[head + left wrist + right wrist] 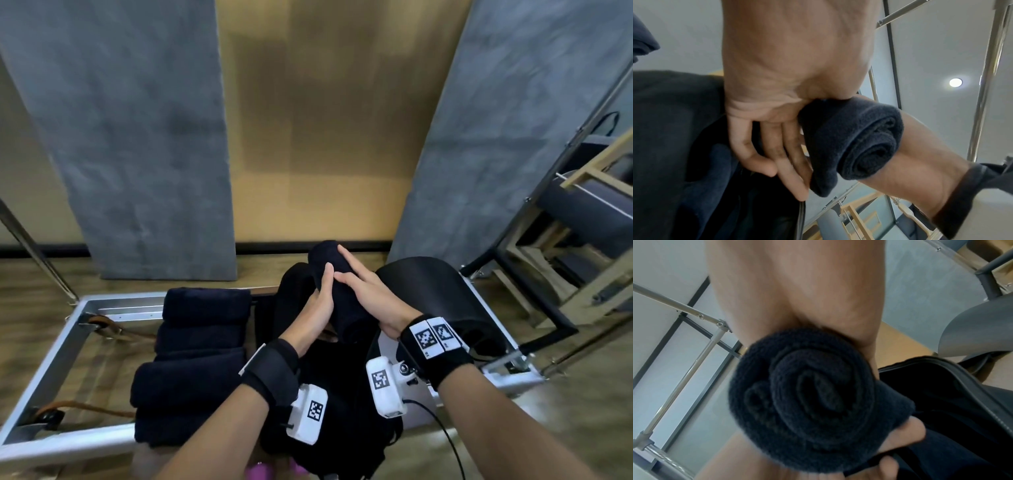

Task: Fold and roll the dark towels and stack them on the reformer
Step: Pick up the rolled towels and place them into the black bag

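I hold a rolled dark towel up over the reformer, its spiral end facing both wrist cameras. My left hand grips the roll from the left and below, thumb up against its side, fingers along the loose flap. My right hand lies flat on top of the roll with straight fingers. A stack of several rolled dark towels sits on the reformer frame to the left of my hands.
A heap of dark cloth lies under my wrists. A black curved barrel stands to the right on the frame. Brown straps cross the frame's left end. Wooden and metal equipment stands at the far right, and grey wall panels behind.
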Demonstrator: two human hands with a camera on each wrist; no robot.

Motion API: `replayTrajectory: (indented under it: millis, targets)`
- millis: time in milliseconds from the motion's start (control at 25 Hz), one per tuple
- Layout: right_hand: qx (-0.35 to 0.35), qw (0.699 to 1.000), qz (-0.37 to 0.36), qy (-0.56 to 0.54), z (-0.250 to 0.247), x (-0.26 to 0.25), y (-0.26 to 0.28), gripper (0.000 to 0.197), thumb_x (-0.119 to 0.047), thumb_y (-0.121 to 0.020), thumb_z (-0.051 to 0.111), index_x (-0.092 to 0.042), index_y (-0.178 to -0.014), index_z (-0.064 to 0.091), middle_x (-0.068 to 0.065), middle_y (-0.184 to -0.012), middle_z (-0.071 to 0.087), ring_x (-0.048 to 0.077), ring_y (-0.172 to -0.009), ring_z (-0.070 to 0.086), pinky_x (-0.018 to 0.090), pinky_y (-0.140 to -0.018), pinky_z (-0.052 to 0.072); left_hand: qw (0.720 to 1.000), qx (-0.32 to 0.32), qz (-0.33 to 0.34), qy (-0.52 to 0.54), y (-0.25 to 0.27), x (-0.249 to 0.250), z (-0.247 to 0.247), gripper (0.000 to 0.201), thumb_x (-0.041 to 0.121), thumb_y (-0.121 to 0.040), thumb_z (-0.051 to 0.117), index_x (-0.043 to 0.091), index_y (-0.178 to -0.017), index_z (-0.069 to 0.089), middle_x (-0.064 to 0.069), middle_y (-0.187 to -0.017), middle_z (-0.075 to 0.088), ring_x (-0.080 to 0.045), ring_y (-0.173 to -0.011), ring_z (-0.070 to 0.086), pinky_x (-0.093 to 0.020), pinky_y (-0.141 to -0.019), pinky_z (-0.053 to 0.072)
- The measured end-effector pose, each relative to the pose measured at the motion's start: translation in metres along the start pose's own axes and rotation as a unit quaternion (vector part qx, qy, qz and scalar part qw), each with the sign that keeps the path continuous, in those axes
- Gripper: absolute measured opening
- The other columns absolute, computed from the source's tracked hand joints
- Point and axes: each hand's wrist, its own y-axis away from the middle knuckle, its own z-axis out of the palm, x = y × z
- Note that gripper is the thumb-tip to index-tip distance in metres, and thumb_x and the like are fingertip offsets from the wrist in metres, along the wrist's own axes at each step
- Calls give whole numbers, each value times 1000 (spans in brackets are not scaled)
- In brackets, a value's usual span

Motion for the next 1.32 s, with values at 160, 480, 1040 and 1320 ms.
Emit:
replayTrajectory:
  millis: [160, 480, 1040, 1320]
  targets:
    - [26, 999, -7, 18, -6, 7, -4, 56, -21, -103, 63, -42, -152, 48, -22, -134, 62, -6, -117, 64, 19, -98, 54, 997, -22, -16, -78, -6, -8, -6, 97, 109, -67, 20, 51, -133, 62, 22, -103, 78, -4, -86, 77, -26, -60, 61]
    - [-114, 964, 116, 211, -6, 23, -23, 51, -11, -101, 59, -21, -151, 54, 1, -138, 62, 15, -122, 57, 12, -86, 45, 988, 44, -68, -132, -37, 7, -4, 85, 69, -106, 13, 11, -160, 43, -12, -160, 48, -28, -146, 48, -44, -124, 34]
    - [77, 962, 119, 231, -19, 75, -64, 63, -2, -95, 54, -23, -155, 48, 6, -157, 47, 26, -140, 49, 28, -114, 40, 883, -106, -65, -452, -54, -31, -11, 47, 21, -100, 43, 15, -143, 61, -13, -152, 57, -32, -136, 55, -36, -112, 44]
    - [11, 942, 190, 275, -8, 62, -94, 57, 0, -102, 54, -6, -157, 40, 17, -158, 46, 32, -146, 44, 31, -115, 34, 731, -183, -123, -646, -53, -40, -1, 49, 29, -110, 39, 9, -155, 44, -20, -160, 43, -44, -152, 30, -60, -123, 28]
